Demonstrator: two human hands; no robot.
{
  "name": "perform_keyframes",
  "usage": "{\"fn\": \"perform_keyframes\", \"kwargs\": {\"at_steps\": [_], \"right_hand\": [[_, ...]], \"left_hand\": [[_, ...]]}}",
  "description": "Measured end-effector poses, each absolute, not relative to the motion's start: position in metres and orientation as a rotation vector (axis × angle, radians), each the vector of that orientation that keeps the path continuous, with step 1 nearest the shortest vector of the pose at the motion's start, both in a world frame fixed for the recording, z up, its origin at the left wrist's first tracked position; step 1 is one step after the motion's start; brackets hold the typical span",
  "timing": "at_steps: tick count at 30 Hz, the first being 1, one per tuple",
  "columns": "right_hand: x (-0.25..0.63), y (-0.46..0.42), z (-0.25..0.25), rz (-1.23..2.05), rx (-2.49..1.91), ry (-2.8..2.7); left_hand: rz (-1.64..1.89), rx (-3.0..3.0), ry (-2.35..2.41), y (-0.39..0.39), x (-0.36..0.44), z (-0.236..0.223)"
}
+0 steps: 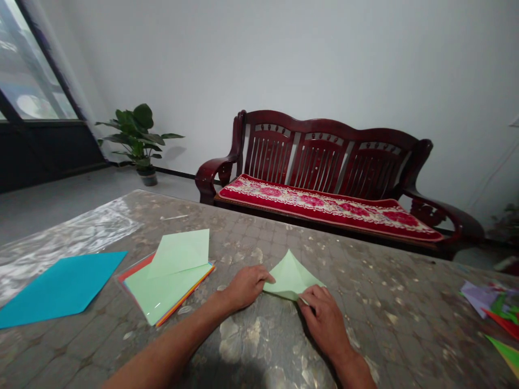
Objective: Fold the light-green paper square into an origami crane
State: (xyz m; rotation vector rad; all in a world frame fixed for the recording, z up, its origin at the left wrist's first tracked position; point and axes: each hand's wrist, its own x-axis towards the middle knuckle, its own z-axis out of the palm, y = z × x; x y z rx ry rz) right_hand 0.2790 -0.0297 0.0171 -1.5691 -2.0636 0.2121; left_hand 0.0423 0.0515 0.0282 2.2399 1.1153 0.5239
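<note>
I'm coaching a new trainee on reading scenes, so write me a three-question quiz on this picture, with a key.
1. True or false: the left hand and the right hand both touch the folded green paper.

2. What colour is the large sheet at the far left?
a) yellow
b) blue
c) black

3. Fill in: the potted plant stands on the ____, to the left of the wooden bench in this view.

Key: 1. True. 2. b. 3. Floor.
</note>
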Motion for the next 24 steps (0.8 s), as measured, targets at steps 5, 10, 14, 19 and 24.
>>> {"fn": "perform_keyframes", "kwargs": {"at_steps": [5,10,14,19,24], "right_hand": [[0.282,-0.030,0.015,0.205,-1.568,-2.082],[0.287,-0.030,0.009,0.137,-1.492,-2.120],[0.287,-0.031,0.007,0.113,-1.427,-2.134],[0.281,-0.032,0.014,0.153,-1.467,-2.126],[0.278,-0.026,0.014,0.105,-1.683,-2.001]], "left_hand": [[0.447,2.317,1.044,0.043,0.033,0.037],[0.539,2.259,1.159,0.039,0.039,0.025],[0.635,2.308,1.170,0.039,0.045,0.014],[0.674,2.334,1.202,0.040,0.044,0.013],[0.632,2.353,1.240,0.041,0.043,0.011]]}}
